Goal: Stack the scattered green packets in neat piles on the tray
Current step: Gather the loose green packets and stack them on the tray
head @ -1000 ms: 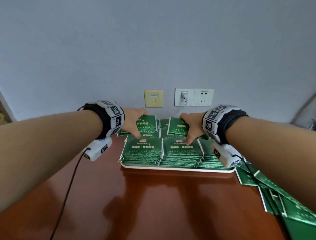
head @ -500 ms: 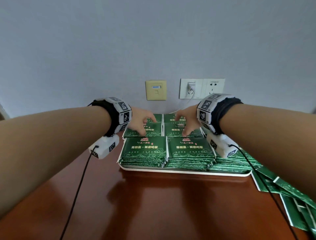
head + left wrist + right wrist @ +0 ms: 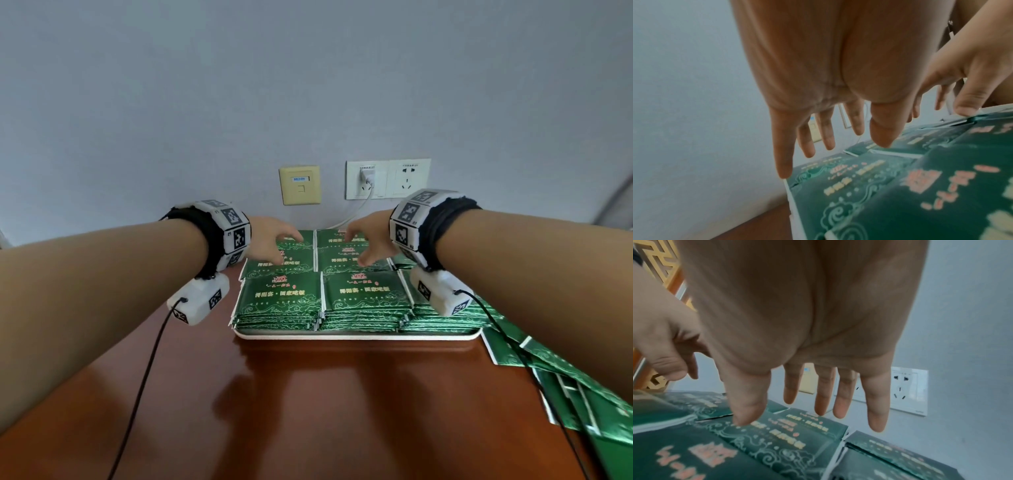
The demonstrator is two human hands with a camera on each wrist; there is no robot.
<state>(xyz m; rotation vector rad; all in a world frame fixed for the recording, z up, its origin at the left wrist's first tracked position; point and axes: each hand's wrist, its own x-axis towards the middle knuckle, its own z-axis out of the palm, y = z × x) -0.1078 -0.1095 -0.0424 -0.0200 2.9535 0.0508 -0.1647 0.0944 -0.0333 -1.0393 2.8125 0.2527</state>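
Tray (image 3: 356,336) at the far end of the table (image 3: 308,411), near the wall. Packets (image 3: 279,298) stand on it in neat piles, side by side in rows, green faces up. Loose packets (image 3: 561,380) lie overlapping on the table right of the tray.

Left hand (image 3: 270,243) over the rear left piles; fingers (image 3: 784,152) straight and spread, holding nothing. Little fingertip right at a pile's left edge, contact unclear; thumb tip low over a pile farther back.

Right hand (image 3: 368,240) over the rear middle piles; fingers (image 3: 877,402) straight and spread, holding nothing. Thumb tip close to or on a packet, cannot tell which.

Sockets (image 3: 388,178) on the wall behind
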